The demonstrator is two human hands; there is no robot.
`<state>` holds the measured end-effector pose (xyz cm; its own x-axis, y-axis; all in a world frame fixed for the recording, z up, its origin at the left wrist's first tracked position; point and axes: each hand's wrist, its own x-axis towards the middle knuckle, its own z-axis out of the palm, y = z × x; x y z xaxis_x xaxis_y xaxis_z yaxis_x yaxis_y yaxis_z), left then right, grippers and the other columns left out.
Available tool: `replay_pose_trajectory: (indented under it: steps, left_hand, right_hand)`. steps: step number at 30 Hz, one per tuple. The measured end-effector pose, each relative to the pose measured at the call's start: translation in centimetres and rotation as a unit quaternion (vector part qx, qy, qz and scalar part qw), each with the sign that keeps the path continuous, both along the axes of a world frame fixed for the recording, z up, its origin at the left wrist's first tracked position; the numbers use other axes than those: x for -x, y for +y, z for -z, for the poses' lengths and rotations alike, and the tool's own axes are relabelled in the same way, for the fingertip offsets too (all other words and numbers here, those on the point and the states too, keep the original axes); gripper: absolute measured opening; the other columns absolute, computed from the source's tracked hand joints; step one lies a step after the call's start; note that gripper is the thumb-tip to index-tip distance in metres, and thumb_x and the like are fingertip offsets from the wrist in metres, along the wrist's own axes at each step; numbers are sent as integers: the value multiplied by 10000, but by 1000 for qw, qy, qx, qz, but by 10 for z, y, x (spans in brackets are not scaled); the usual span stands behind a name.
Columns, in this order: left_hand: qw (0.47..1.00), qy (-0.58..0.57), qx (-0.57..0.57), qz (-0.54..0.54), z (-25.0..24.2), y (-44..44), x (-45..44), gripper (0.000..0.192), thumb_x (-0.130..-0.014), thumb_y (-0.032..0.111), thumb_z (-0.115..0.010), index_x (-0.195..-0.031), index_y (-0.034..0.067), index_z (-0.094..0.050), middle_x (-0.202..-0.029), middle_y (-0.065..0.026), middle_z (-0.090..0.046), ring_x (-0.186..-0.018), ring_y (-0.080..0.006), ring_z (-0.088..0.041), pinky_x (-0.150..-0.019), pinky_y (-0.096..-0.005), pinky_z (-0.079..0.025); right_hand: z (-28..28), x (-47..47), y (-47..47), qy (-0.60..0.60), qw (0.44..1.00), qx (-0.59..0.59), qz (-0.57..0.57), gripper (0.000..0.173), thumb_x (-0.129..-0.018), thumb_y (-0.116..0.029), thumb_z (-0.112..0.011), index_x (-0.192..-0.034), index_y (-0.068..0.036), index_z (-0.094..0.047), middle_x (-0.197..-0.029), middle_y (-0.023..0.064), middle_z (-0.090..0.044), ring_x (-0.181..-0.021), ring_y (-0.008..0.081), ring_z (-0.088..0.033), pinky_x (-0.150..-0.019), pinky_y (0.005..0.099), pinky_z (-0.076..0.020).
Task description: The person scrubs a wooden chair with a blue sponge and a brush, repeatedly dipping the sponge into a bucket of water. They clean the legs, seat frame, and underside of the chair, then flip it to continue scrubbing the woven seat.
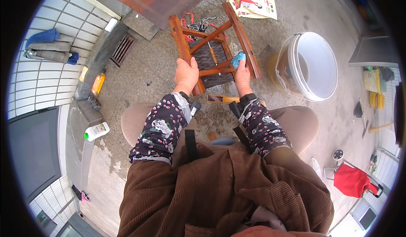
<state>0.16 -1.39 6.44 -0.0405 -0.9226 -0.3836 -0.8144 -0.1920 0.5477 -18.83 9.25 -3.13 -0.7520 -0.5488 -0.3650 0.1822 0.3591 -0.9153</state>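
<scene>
A small wooden folding stool [242,39] with a dark woven seat [206,58] is held up in front of me. My left hand [186,73] grips its left wooden rail. My right hand [242,75] holds its right side, with a crumpled blue cloth [238,59] between the fingers and the frame. The crossed legs and a metal rod with a wooden sleeve [213,54] show over the seat. Below the stool, a wooden-backed brush [222,99] lies on the floor between my knees.
A large white bucket [295,66] stands at the right. Red and dark cords [203,24] and a printed bag [252,5] lie beyond the stool. At the left are an orange bottle [98,84], a white bottle [96,131] and a floor drain [123,50]. A red folding cart [352,180] is lower right.
</scene>
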Motion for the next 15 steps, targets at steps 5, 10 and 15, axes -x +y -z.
replay_pose_trajectory:
  steps: [5, 10, 15]
  left_hand:
    - [1000, 17, 2, -23, -1, 1, 1, 478, -969, 378, -612, -1185, -28, -481, -1132, -297, -670, -1083, -474, -645, -952, -501, -499]
    - [996, 81, -19, -24, -5, 6, 1, 441, -896, 230, -692, -1182, -26, -475, -1132, -295, -669, -1082, -464, -649, -950, -481, -507]
    - [996, 81, -21, -19, -11, 7, 0, 464, -877, 234, -702, -1186, -23, -470, -1132, -294, -667, -1083, -461, -648, -956, -485, -507]
  right_hand:
    - [23, 26, 37, 204, 975, 49, -78, 348, -959, -290, -633, -1144, 3, -667, -885, 99, -718, -849, 297, -687, -811, 412, -531]
    - [-39, 82, 67, -12, 975, 121, 186, 184, -996, -246, -599, -1065, -95, -678, -838, -28, -673, -691, 79, -593, -599, 264, -471]
    - [-106, 106, 23, 178, 961, 11, -210, 484, -955, -332, -674, -1307, -3, -625, -1102, 119, -719, -926, 232, -677, -842, 346, -529]
